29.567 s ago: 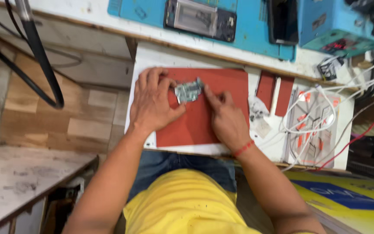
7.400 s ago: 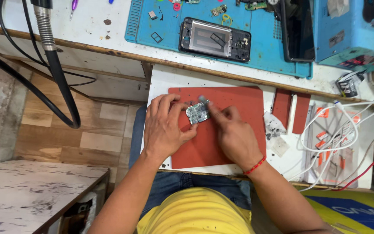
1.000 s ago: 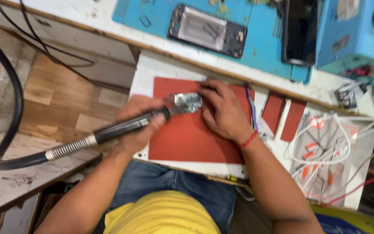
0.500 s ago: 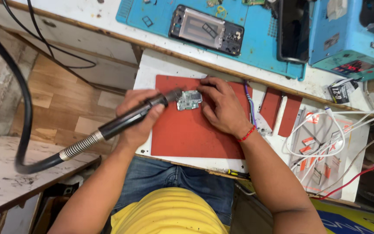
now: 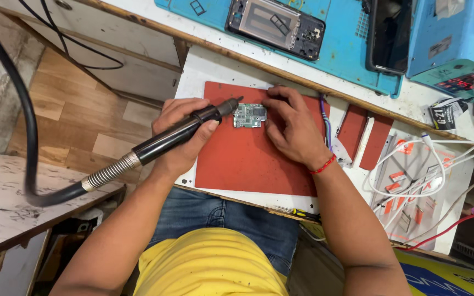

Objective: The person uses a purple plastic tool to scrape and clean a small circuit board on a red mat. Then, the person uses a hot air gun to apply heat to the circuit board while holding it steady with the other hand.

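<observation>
Fingers (image 5: 196, 118) of the left hand (image 5: 185, 134) are wrapped tight round the black handpiece (image 5: 185, 131) of a hot-air tool, nozzle tip pointing right w/ its end just beside the left edge of the small green circuit board (image 5: 249, 115). Fingers (image 5: 275, 107) of the right hand (image 5: 297, 131) are spread a little & pressed down at the board's right & upper edges, pinning it flat; nothing gripped, more a hold-down. Board lies on the red mat (image 5: 248, 164), upper middle of it, mat on a white sheet on the counter (image 5: 412, 104). Handpiece runs back via a metal spring collar into a thick black hose (image 5: 26, 137) looping off to the left. To do this well, I'd judge: keep nozzle close above the part but not touching, keep the right fingertips clear of the hot stream, hold the board steady so nothing slides. Further out: blue work mat (image 5: 346, 44) w/ an opened phone frame (image 5: 275, 27) on it, two red strips (image 5: 366, 131) right of the mat, white cables (image 5: 412, 170) beyond.
</observation>
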